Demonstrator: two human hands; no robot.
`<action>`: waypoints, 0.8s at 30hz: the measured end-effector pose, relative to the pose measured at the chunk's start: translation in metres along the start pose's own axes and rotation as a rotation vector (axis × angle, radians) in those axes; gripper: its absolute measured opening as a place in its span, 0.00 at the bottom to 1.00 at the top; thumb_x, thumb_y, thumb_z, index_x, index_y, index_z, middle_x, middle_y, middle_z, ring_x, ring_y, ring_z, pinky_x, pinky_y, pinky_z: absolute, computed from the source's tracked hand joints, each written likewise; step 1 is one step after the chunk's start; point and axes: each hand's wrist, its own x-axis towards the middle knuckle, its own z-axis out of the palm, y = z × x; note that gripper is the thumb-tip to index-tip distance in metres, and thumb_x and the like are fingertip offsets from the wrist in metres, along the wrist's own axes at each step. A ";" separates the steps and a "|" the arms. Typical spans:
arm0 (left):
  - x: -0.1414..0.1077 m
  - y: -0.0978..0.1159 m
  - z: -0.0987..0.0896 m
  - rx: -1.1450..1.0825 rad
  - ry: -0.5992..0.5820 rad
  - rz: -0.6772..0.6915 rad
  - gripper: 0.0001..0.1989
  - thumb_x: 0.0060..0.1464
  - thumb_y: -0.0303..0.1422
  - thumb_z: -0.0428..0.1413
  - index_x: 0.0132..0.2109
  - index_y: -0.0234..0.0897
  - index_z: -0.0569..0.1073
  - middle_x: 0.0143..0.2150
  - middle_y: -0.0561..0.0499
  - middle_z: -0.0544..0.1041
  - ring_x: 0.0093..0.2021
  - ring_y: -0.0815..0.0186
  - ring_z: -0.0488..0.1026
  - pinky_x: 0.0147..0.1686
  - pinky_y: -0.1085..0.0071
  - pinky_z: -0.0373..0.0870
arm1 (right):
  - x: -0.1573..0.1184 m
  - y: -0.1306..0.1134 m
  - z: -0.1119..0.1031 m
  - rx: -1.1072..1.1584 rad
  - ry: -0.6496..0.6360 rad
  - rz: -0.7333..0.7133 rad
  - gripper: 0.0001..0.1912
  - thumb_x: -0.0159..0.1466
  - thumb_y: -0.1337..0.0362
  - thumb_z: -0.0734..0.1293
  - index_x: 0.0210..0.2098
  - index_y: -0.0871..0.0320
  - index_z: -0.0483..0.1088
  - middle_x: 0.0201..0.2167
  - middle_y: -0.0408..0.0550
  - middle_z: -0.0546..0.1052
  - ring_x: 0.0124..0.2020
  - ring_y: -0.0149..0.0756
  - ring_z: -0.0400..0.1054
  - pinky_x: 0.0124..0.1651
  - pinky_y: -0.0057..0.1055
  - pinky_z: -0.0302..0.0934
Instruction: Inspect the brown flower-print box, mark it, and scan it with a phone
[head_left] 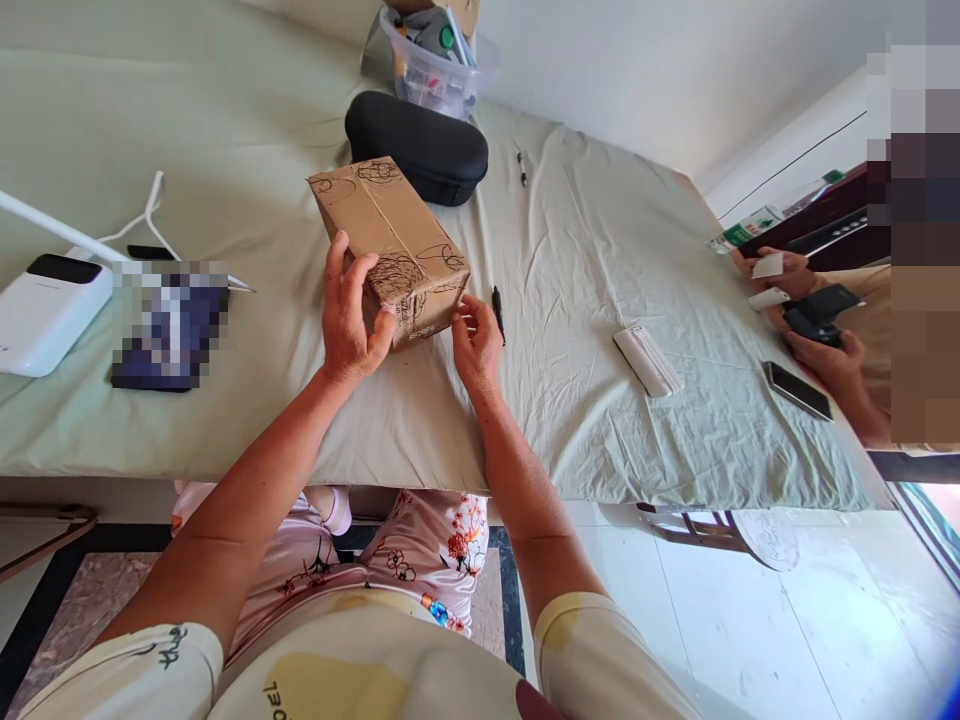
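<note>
A brown cardboard box (397, 225) with black pen scribbles on its top and near side stands on the cloth-covered table in front of me. My left hand (352, 315) is at its near left corner, with fingers along the left side and the thumb by the near face. At the near right corner, my right hand (478, 340) holds the box with bent fingers. Both hands grip it between them. A black pen (499, 315) lies just right of my right hand. Directly behind the box is a black zipped case (417, 147).
A clear plastic tub (431, 80) with items stands at the back. A white power bank (49, 312) and a white stand (150, 205) are left. To the right lie a white packet (647, 360) and a phone (798, 390); another person's hands (825, 345) hold a dark object.
</note>
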 end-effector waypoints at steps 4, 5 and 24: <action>0.000 -0.006 0.001 -0.029 0.039 -0.007 0.33 0.63 0.56 0.55 0.69 0.47 0.66 0.81 0.44 0.55 0.82 0.46 0.48 0.75 0.47 0.61 | -0.001 0.005 0.004 -0.025 -0.057 0.043 0.18 0.71 0.49 0.65 0.51 0.54 0.75 0.46 0.53 0.81 0.38 0.35 0.76 0.42 0.36 0.76; 0.001 -0.008 0.001 -0.045 0.053 0.011 0.32 0.63 0.55 0.54 0.68 0.47 0.66 0.81 0.44 0.55 0.82 0.47 0.48 0.76 0.48 0.60 | -0.001 0.005 0.004 -0.023 -0.055 0.044 0.19 0.71 0.49 0.65 0.52 0.54 0.75 0.47 0.53 0.81 0.38 0.35 0.76 0.42 0.36 0.76; 0.010 -0.036 0.026 -0.979 0.189 -0.698 0.13 0.52 0.37 0.61 0.45 0.46 0.71 0.41 0.52 0.81 0.40 0.62 0.81 0.40 0.65 0.84 | -0.006 -0.001 0.012 0.158 -0.067 -0.072 0.44 0.68 0.42 0.71 0.77 0.42 0.51 0.45 0.44 0.75 0.36 0.30 0.74 0.37 0.28 0.74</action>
